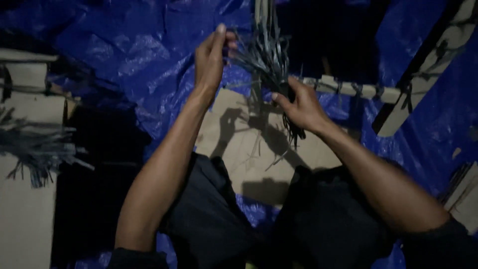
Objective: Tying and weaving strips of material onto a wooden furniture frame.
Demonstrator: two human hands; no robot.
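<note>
My right hand [302, 105] grips a bundle of thin dark strips [269, 60] near its lower end, and the strips fan upward and outward above the fist. My left hand [211, 59] is raised to the left of the fan, its fingertips pinching one or a few of the strips at the top edge. Short strip ends hang below my right fist. Both forearms reach out over my knees in dark trousers [214, 214]. A sheet of brown cardboard [234, 134] lies on the floor under the hands, with a few loose strips on it.
Blue plastic tarpaulin [139, 60] covers the floor around. Another bunch of dark strips [35, 149] lies on cardboard at the left. Pale wooden slats [358, 89] bound with dark ties run to the right and upper right [433, 55]. The scene is dimly lit.
</note>
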